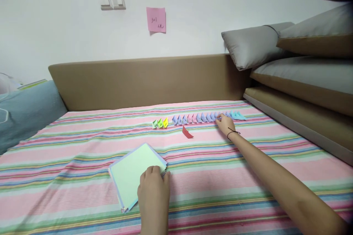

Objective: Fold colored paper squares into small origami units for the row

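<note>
A long row of small folded paper boats, in purple, pink, blue and turquoise, stands on a striped cloth. My right hand reaches to the right part of this row, its fingers pinched on a purple paper boat that they partly cover. Left of the row are a pale green, a bright green and a yellow paper boat. Nearer to me, a red paper boat lies apart. My left hand rests on the right corner of a stack of coloured paper, light green on top, with fingers bent and thumb apart.
Behind the cloth runs a brown padded backrest against a white wall. Grey and brown cushions are piled on the right. A blue-grey cushion is at the left. A pink note and light switches are on the wall.
</note>
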Action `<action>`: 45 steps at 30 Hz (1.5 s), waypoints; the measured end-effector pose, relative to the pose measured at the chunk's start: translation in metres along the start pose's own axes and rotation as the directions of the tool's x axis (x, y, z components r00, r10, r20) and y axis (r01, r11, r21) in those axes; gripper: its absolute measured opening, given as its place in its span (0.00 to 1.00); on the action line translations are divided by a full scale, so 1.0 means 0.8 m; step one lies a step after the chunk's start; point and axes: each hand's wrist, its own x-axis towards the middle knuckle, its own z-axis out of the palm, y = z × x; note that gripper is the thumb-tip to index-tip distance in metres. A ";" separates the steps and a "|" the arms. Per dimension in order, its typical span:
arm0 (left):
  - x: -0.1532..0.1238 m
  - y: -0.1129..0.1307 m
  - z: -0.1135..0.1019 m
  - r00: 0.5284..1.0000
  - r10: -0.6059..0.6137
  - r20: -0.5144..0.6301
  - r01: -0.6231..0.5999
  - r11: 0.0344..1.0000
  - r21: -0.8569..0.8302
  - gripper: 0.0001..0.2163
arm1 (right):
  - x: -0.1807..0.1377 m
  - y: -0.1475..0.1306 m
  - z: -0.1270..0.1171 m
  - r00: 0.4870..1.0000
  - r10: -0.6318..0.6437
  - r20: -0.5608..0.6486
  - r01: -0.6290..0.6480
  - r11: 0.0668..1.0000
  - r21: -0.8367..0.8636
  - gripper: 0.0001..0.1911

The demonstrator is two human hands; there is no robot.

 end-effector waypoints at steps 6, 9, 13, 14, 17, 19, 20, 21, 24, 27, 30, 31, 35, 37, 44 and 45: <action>0.004 -0.004 0.001 1.000 0.007 0.010 -0.007 1.000 0.013 0.18 | 0.005 0.003 0.006 0.998 -0.033 0.057 0.029 0.996 0.080 0.14; 0.005 -0.005 0.001 1.000 0.004 0.018 -0.005 1.000 0.029 0.17 | 0.005 -0.005 0.008 0.997 -0.031 0.067 0.023 0.993 0.114 0.15; 0.006 -0.005 0.002 1.000 -0.003 0.014 0.002 0.999 0.036 0.17 | 0.003 -0.012 0.010 0.996 -0.034 0.080 0.023 0.990 0.141 0.15; 0.006 -0.005 0.002 1.000 -0.003 0.016 0.002 0.999 0.034 0.17 | 0.003 -0.012 0.010 0.996 -0.035 0.084 0.022 0.990 0.143 0.15; 0.008 -0.005 0.003 1.000 0.010 0.023 -0.010 1.000 0.023 0.18 | 0.005 -0.014 0.012 0.994 -0.028 0.102 0.013 0.989 0.146 0.15; 0.009 -0.006 0.004 1.000 0.017 0.024 -0.018 1.000 0.023 0.18 | 0.007 -0.015 0.012 0.993 -0.015 0.115 -0.002 0.989 0.149 0.14; 0.010 -0.007 0.004 0.999 0.018 0.027 -0.019 1.000 0.025 0.18 | 0.008 -0.016 0.012 0.993 -0.008 0.121 -0.010 0.989 0.151 0.14; 0.010 -0.007 0.004 0.999 0.018 0.028 -0.019 0.999 0.028 0.18 | 0.008 -0.017 0.012 0.992 -0.001 0.126 -0.018 0.988 0.152 0.14; 0.011 -0.008 0.005 1.000 0.017 0.023 -0.018 0.999 0.031 0.18 | 0.009 -0.018 0.012 0.990 0.016 0.140 -0.038 0.987 0.156 0.15; 0.010 -0.008 0.006 1.000 0.016 0.026 -0.016 0.999 0.028 0.18 | 0.009 -0.020 0.011 0.987 0.030 0.156 -0.054 0.986 0.156 0.15; 0.009 -0.008 0.005 0.999 0.016 0.029 -0.017 1.000 0.018 0.18 | 0.007 -0.022 0.010 0.985 0.040 0.165 -0.066 0.986 0.151 0.15; 0.009 -0.008 0.004 0.999 0.013 0.030 -0.014 1.000 0.017 0.18 | 0.007 -0.023 0.010 0.985 0.042 0.166 -0.067 0.987 0.148 0.15; 0.008 -0.008 0.003 0.999 0.010 0.036 -0.010 1.000 0.020 0.18 | 0.007 -0.024 0.009 0.987 0.039 0.158 -0.060 0.990 0.129 0.15; 0.008 -0.007 0.003 0.999 0.009 0.032 -0.009 1.000 0.015 0.18 | 0.006 -0.023 0.009 0.990 0.036 0.137 -0.052 0.993 0.110 0.15; 0.009 -0.006 0.004 1.000 0.007 0.026 -0.007 1.000 0.017 0.18 | 0.005 -0.030 0.008 0.993 -0.076 0.093 0.071 0.996 0.051 0.14; 0.009 -0.006 0.004 1.000 0.005 0.025 -0.006 1.000 0.022 0.18 | 0.005 -0.033 0.009 0.992 -0.087 0.095 0.083 0.996 0.043 0.14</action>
